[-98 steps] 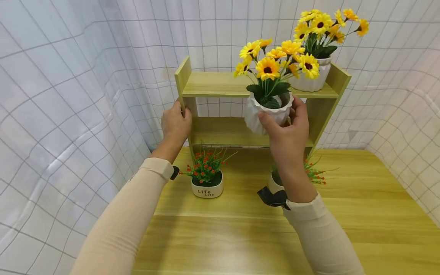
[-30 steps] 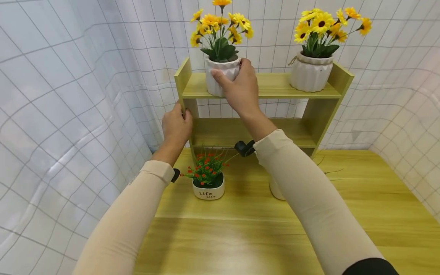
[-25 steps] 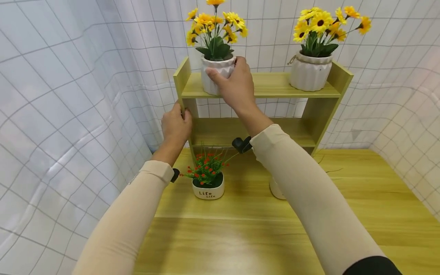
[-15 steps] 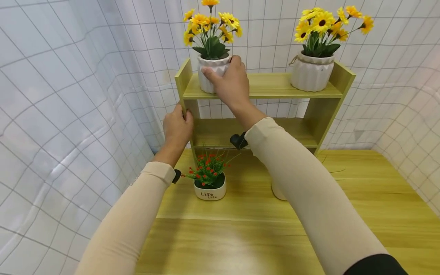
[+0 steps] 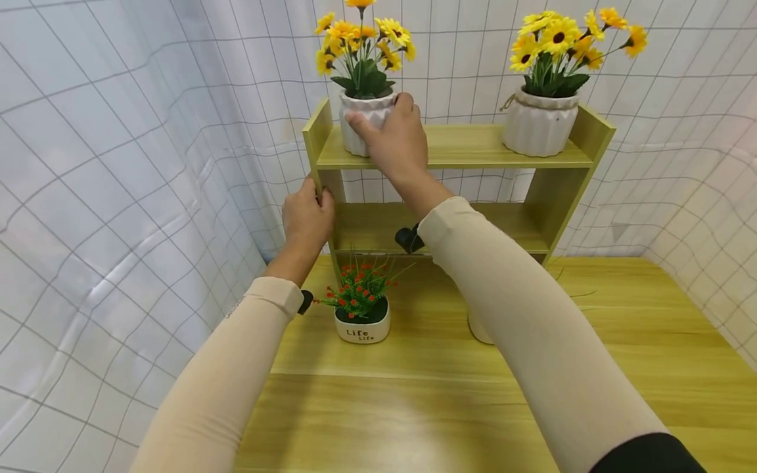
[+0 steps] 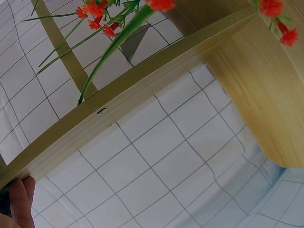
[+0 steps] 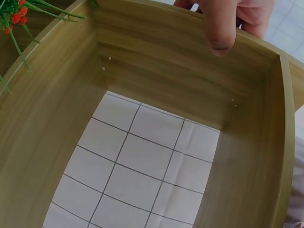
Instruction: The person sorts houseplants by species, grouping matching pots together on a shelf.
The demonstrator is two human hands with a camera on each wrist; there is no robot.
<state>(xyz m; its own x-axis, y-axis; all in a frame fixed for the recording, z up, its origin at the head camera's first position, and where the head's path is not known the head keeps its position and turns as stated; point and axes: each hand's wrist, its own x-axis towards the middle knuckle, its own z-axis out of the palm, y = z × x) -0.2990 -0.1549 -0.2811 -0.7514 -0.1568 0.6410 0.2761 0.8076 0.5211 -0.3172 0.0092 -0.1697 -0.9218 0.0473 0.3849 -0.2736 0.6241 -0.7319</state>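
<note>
My left hand [image 5: 307,217] grips the left side panel [image 6: 126,88] of a wooden shelf, thumb on the inner face; its fingers [image 6: 21,202] show at the panel's edge in the left wrist view. With my right hand [image 5: 399,141] I hold a white ribbed flowerpot [image 5: 357,128] of yellow artificial sunflowers [image 5: 367,49] at the left end of the top board [image 5: 461,144]. The pot stands upright, thumb across its front and fingers round its right side. In the right wrist view the left hand's thumb [image 7: 222,28] hangs over the panel; the right hand is out of that view.
A second white pot [image 5: 541,125] with yellow flowers stands at the top board's right end. On the wooden table [image 5: 378,407], a "Life" pot [image 5: 363,332] with red flowers sits before the shelf. Another pot [image 5: 480,328] is mostly hidden by the right sleeve. Checked curtains surround the table.
My right hand has carried the sunflower pot left and up onto the top board, then slid it farther left. It is nearly still over the last half second. My left hand keeps its grip.
</note>
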